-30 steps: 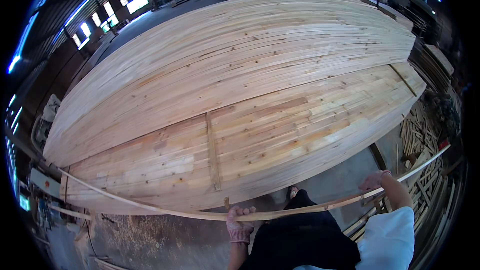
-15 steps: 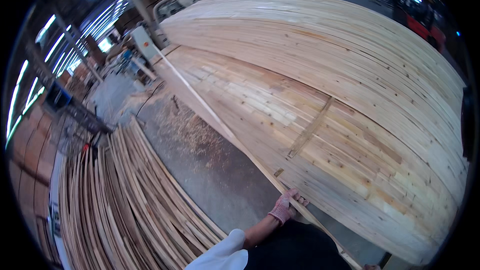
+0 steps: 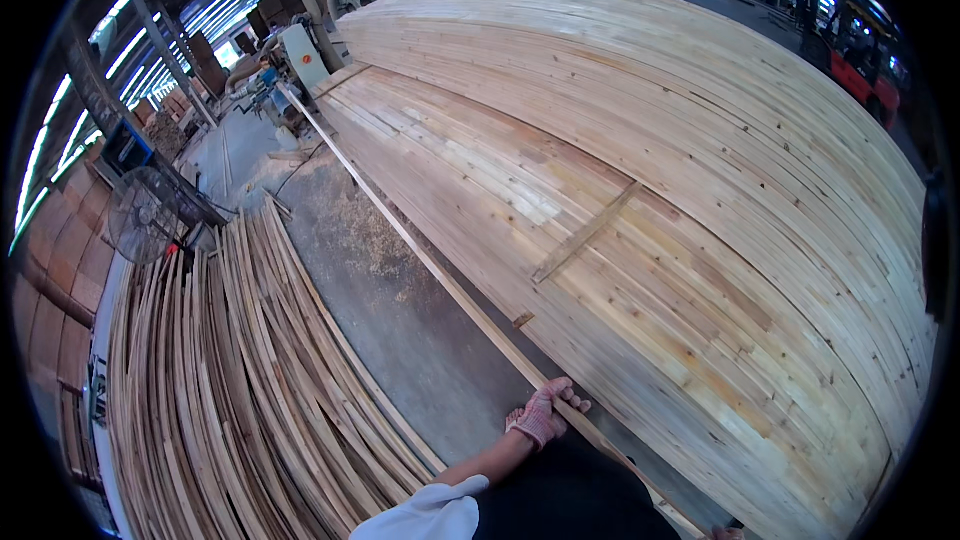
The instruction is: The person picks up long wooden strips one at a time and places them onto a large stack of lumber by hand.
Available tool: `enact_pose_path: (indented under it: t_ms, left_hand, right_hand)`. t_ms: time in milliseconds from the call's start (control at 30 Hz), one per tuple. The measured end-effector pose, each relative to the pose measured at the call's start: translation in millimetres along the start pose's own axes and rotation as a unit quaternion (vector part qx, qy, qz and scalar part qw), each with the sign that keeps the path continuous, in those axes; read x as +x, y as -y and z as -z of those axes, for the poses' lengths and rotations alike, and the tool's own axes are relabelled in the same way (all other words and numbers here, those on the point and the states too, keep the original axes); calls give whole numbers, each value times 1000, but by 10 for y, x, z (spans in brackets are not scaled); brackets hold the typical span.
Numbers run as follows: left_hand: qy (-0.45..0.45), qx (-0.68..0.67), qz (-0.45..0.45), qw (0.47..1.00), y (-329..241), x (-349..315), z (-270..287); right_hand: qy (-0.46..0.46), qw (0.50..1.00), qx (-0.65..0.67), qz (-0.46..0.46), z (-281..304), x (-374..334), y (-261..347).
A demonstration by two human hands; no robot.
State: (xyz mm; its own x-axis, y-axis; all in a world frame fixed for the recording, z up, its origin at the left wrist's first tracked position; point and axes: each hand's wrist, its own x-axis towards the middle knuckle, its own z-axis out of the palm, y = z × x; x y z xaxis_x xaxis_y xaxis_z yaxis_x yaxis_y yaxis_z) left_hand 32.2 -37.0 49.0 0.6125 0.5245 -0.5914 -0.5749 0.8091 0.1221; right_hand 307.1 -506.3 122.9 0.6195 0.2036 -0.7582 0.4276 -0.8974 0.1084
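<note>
My left hand [image 3: 542,414], in a knitted pinkish-white glove, is closed around a long, thin wooden strip [image 3: 440,275]. The strip slants from the lower edge near my body to the far left. It runs alongside a large stack of pale wooden boards [image 3: 480,202], with a narrow gap between them. Only a sliver of my right hand [image 3: 726,533] shows at the bottom edge, by the near end of the strip; its fingers are mostly hidden. A short wooden piece [image 3: 523,320] juts from the stack's side just beyond my left hand.
Many long wooden strips [image 3: 230,370] lie in a pile on the left. Sawdust [image 3: 365,240] covers part of the concrete floor. A standing fan [image 3: 145,212] and a post are beyond the pile. A pale machine cabinet [image 3: 303,58] stands far off; a red forklift [image 3: 860,80] is at the far right.
The strip's far part has swung left, away from the board stack, widening the gap beside it. My left hand still grips it. The head view has shifted a little.
</note>
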Motion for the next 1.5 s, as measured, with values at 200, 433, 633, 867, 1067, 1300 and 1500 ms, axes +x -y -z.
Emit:
enact_pose_path:
  t_ms: [200, 433, 633, 867, 1067, 1300, 1500]
  left_hand:
    - [26, 32, -10, 999, -152, 106, 130]
    - [-81, 118, 125, 982, -284, 185, 590]
    - [-53, 272, 237, 931, -294, 97, 775]
    - [-84, 165, 99, 978, -924, 197, 666]
    - [-44, 96, -13, 994, -1133, 237, 272]
    - [39, 146, 127, 980, -536, 74, 84]
    - [48, 200, 240, 949, -195, -268, -59]
  right_hand:
    - [5, 998, -14, 66, -118, 585, 214]
    - [-9, 978, 89, 190, -210, 954, 2214]
    - [-12, 906, 54, 420, 7, 685, 3927]
    - [0, 888, 170, 427, 350, 373, 3888]
    - [2, 992, 38, 117, 487, 631, 1939]
    - [-26, 995, 73, 64, 687, 117, 994]
    - [-119, 989, 24, 87, 652, -64, 822]
